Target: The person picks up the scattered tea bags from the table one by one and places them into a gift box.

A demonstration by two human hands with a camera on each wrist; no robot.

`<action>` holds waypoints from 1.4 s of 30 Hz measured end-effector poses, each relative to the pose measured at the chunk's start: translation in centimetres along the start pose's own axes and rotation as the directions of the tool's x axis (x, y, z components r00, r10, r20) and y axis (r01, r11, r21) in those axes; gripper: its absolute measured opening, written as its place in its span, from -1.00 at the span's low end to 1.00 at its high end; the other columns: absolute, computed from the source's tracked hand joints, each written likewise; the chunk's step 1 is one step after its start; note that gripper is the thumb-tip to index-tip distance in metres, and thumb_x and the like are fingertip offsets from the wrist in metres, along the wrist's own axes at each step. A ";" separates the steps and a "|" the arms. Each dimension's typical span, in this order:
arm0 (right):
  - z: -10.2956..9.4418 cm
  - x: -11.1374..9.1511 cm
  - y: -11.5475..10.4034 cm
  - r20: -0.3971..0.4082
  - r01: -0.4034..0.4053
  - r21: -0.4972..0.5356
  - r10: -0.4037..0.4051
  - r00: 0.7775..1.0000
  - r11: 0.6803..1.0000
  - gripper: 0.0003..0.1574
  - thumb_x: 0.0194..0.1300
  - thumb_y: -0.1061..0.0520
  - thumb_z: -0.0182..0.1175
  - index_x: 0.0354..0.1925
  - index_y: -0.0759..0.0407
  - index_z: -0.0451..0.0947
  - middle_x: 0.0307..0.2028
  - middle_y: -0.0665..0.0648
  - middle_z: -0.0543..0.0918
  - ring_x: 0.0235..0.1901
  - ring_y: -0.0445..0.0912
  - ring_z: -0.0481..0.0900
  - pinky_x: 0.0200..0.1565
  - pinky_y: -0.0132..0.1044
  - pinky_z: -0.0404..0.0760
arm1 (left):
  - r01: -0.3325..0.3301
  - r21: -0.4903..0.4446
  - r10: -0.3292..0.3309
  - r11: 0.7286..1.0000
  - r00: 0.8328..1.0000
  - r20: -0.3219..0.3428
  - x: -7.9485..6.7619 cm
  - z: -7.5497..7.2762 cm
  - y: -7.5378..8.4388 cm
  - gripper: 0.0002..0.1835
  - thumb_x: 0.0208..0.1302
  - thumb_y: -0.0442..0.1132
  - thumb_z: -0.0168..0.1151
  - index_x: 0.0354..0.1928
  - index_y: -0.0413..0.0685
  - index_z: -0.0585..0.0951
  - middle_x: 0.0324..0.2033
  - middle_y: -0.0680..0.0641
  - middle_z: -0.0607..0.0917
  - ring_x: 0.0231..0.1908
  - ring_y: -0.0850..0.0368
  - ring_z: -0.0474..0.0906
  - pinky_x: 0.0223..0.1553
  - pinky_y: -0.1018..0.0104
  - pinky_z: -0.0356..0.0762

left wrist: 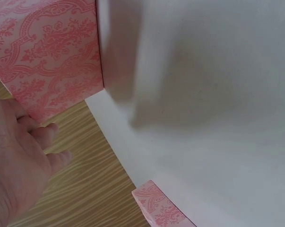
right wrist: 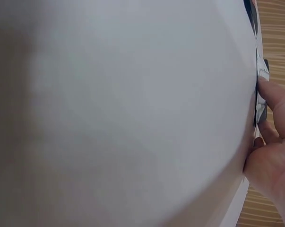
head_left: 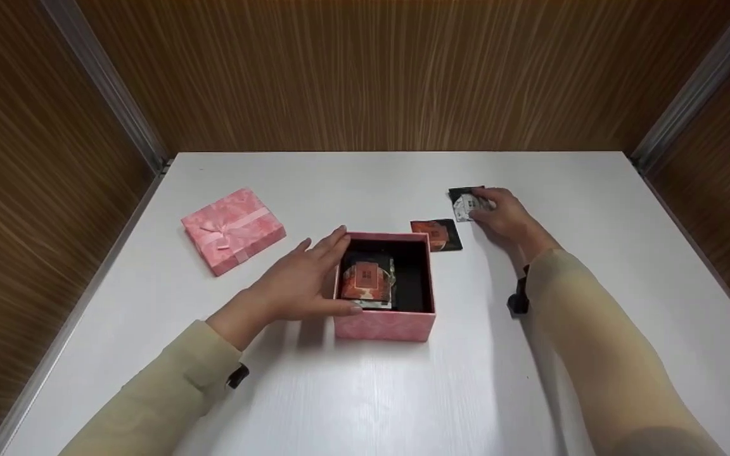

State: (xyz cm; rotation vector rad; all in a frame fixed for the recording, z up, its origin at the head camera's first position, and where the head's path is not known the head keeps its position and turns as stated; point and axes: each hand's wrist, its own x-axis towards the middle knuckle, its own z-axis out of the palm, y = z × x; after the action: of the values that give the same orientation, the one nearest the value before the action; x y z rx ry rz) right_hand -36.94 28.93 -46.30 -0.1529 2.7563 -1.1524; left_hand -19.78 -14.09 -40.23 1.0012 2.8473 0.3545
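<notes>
An open pink box (head_left: 384, 326) with a dark inside stands mid-table. Inside it, on the left, lie stacked square packets, an orange-and-black one (head_left: 365, 282) on top. My left hand (head_left: 295, 278) rests against the box's left side, thumb along the front rim and fingers near the back left corner. In the left wrist view the box's patterned wall (left wrist: 52, 56) shows beside the fingers. Beyond the box, to the right, my right hand (head_left: 507, 218) pinches a flat black-and-white packet (head_left: 464, 206) at the table surface. The right wrist view shows only part of that packet (right wrist: 262, 106).
Another orange-and-black packet (head_left: 447, 234) lies just behind the box's back right corner. The pink lid (head_left: 238, 221), with a ribbon bow, sits on the white table (head_left: 365, 405) at the left. Wood-grain panels (head_left: 365, 76) enclose the back and both sides.
</notes>
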 end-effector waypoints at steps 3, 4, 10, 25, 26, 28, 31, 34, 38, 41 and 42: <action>0.0 0.0 0.2 -0.014 -0.024 0.018 0.025 1.000 1.000 -0.22 0.57 0.11 0.24 0.61 0.19 0.27 0.58 0.46 0.12 0.60 0.33 0.03 0.60 0.17 -0.01 | 0.002 0.003 -0.002 1.000 1.000 -0.004 0.2 0.1 0.0 0.38 0.18 0.73 0.02 0.72 -0.13 -0.08 0.71 -0.09 -0.13 0.64 0.04 0.01 0.62 -0.13 -0.10; 0.0 0.1 0.3 -0.017 -0.031 0.026 0.031 0.999 0.999 -0.23 0.56 0.11 0.26 0.61 0.18 0.29 0.58 0.44 0.14 0.59 0.32 0.06 0.60 0.16 0.00 | 0.002 0.006 -0.002 1.000 1.000 -0.003 0.2 0.2 0.0 0.38 0.18 0.73 0.02 0.72 -0.13 -0.08 0.71 -0.10 -0.13 0.64 0.03 0.01 0.62 -0.13 -0.10; -0.4 -0.3 0.7 -0.023 -0.076 0.096 0.078 0.997 0.992 -0.25 0.50 0.14 0.33 0.55 0.22 0.38 0.53 0.37 0.32 0.40 0.19 0.31 0.49 0.06 0.25 | -0.007 0.005 0.007 1.000 1.000 -0.001 0.6 0.3 0.0 0.37 0.19 0.72 0.03 0.72 -0.13 -0.09 0.71 -0.10 -0.14 0.64 0.01 -0.02 0.62 -0.14 -0.11; -4.1 -4.2 -1.4 -0.062 -0.122 0.398 0.160 0.985 0.909 -0.17 0.53 0.02 0.31 0.61 0.16 0.29 0.46 0.30 0.41 0.21 -0.12 0.47 0.19 -0.36 0.53 | -0.002 -0.009 0.002 1.000 1.000 -0.001 0.5 0.1 0.0 0.37 0.20 0.71 0.04 0.72 -0.12 -0.09 0.71 -0.10 -0.13 0.64 0.01 -0.02 0.62 -0.14 -0.11; -4.3 -4.5 -1.9 -0.072 -0.095 0.407 0.136 0.988 0.908 -0.17 0.53 0.02 0.31 0.60 0.18 0.30 0.45 0.31 0.42 0.18 -0.15 0.49 0.17 -0.39 0.54 | -0.007 -0.009 0.006 1.000 1.000 -0.003 0.5 0.1 0.0 0.36 0.20 0.71 0.04 0.72 -0.13 -0.08 0.71 -0.11 -0.13 0.65 0.01 -0.02 0.62 -0.15 -0.11; -4.6 -5.2 -2.8 -0.077 -0.047 0.417 0.087 0.993 0.908 -0.18 0.53 0.02 0.31 0.60 0.19 0.30 0.42 0.32 0.46 0.14 -0.21 0.53 0.11 -0.46 0.56 | -0.010 -0.011 0.010 1.000 1.000 -0.005 0.6 0.2 0.0 0.36 0.21 0.70 0.04 0.72 -0.14 -0.08 0.71 -0.11 -0.12 0.65 0.02 -0.03 0.62 -0.16 -0.10; -4.7 -6.4 -4.7 -0.068 0.000 0.424 0.032 0.997 0.906 -0.21 0.52 0.03 0.33 0.58 0.17 0.35 0.39 0.31 0.50 0.12 -0.22 0.57 0.08 -0.49 0.58 | -0.010 -0.014 0.010 1.000 1.000 -0.009 0.6 0.3 -0.1 0.35 0.22 0.69 0.05 0.71 -0.15 -0.07 0.71 -0.10 -0.13 0.65 0.03 -0.04 0.62 -0.15 -0.10; -4.5 -7.7 -6.7 -0.063 0.035 0.416 -0.010 0.998 0.909 -0.25 0.49 0.05 0.37 0.53 0.15 0.43 0.37 0.29 0.53 0.15 -0.18 0.58 0.10 -0.49 0.59 | -0.007 -0.014 0.007 1.000 1.000 -0.009 0.6 0.3 -0.1 0.35 0.21 0.70 0.05 0.72 -0.13 -0.08 0.71 -0.07 -0.15 0.65 0.03 -0.03 0.62 -0.14 -0.11; -3.6 -9.9 -9.4 -0.059 0.080 0.374 -0.062 0.996 0.924 -0.30 0.44 0.04 0.44 0.46 0.10 0.54 0.27 0.26 0.63 0.11 -0.11 0.64 0.07 -0.45 0.62 | -0.006 -0.006 0.006 1.000 1.000 -0.002 0.7 0.3 0.0 0.37 0.19 0.72 0.02 0.72 -0.13 -0.08 0.71 -0.07 -0.15 0.65 0.02 -0.02 0.62 -0.13 -0.11; -2.8 -11.4 -11.0 -0.035 0.116 0.355 -0.111 0.993 0.927 -0.30 0.40 0.02 0.47 0.43 0.09 0.58 0.23 0.26 0.65 0.04 -0.08 0.68 0.05 -0.40 0.64 | -0.004 0.000 0.004 1.000 1.000 0.000 0.6 0.3 0.0 0.38 0.19 0.73 0.01 0.72 -0.13 -0.08 0.71 -0.09 -0.14 0.64 0.01 -0.01 0.62 -0.13 -0.11; -2.4 -11.8 -11.5 -0.024 0.129 0.358 -0.129 0.991 0.925 -0.30 0.39 0.03 0.48 0.43 0.10 0.58 0.23 0.26 0.65 0.03 -0.07 0.69 0.06 -0.37 0.65 | -0.002 -0.001 0.002 1.000 1.000 0.001 0.6 0.2 0.0 0.38 0.19 0.73 0.01 0.72 -0.14 -0.08 0.71 -0.09 -0.14 0.64 0.00 -0.02 0.62 -0.13 -0.11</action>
State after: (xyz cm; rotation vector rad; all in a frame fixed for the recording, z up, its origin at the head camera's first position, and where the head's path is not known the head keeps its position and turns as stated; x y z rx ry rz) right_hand -25.39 24.36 -35.27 -0.2927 2.5099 -1.6648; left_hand -20.16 -13.69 -40.46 1.0043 2.8449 0.3549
